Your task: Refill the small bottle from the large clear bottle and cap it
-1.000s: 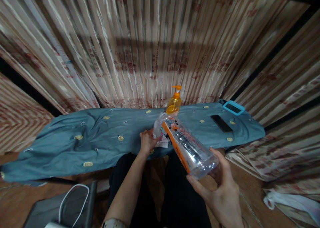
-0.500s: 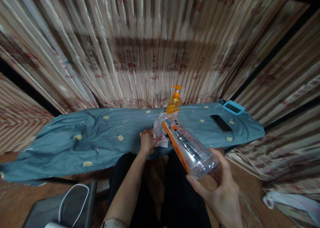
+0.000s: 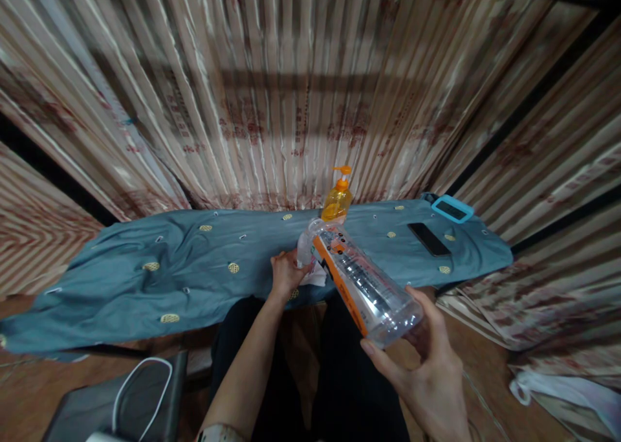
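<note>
Right hand: the right hand point(image 3: 429, 371) is cupping the base of a clear plastic bottle point(image 3: 361, 280), thumb and fingers spread around its bottom end and pressing on it.
Bottle: it is lying tilted, its base toward 5 o'clock by the right hand and its neck pointing toward 11 o'clock; an orange label strip is running along its lower side. It is hanging in the air over the near edge of the table, above the person's dark lap.
Left hand: the left hand point(image 3: 286, 274) is closing around the bottle's neck end together with a white crumpled cloth point(image 3: 315, 275); the fingers are curling together, though whether they are gripping the cloth or the neck cannot be told.
Table cover: a blue-grey cloth point(image 3: 194, 267) with small yellow motifs is draping over the table.
At 12 o'clock of the bottle: an orange pump dispenser point(image 3: 338, 199) is standing upright just behind the neck.
At 2 o'clock: a dark phone point(image 3: 429, 239) is lying flat, and a light-blue-framed device point(image 3: 453, 209) is sitting beyond it.
Backdrop: striped curtains point(image 3: 291, 92) are hanging behind the table.
</note>
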The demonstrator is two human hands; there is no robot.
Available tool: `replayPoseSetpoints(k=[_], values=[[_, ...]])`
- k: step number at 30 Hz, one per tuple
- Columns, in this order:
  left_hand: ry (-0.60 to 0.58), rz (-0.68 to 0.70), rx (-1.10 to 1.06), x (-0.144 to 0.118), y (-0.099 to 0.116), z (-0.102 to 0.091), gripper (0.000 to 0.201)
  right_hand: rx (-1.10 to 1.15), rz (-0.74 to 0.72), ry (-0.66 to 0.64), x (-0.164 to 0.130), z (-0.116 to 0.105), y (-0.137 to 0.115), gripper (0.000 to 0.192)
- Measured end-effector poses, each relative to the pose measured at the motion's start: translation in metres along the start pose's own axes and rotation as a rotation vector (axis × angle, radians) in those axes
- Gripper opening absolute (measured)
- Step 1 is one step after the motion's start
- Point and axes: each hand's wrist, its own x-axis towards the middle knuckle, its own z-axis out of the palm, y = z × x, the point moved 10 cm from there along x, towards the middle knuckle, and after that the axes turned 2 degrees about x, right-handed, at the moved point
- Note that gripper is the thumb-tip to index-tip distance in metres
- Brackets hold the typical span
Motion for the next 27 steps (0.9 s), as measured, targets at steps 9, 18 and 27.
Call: replayPoseSetpoints(k=[9,18,27], values=[[0.01,0.015,0.008,0.0005,-0.0025,0.0036,0.019,-0.019,-0.033,-0.005,-0.0006,-0.0004,-0.0038,0.088],[-0.011,-0.006,0.024,0.0002,-0.0007,0.0019,0.016,-0.019,-0.029,0.001,-0.0005,0.0,-0.0026,0.089],[-0.001,0.002,0.023,-0.0003,0.0022,-0.0014,0.012,0.001,-0.027,-0.007,-0.0012,0.0003,-0.0036,0.088]])
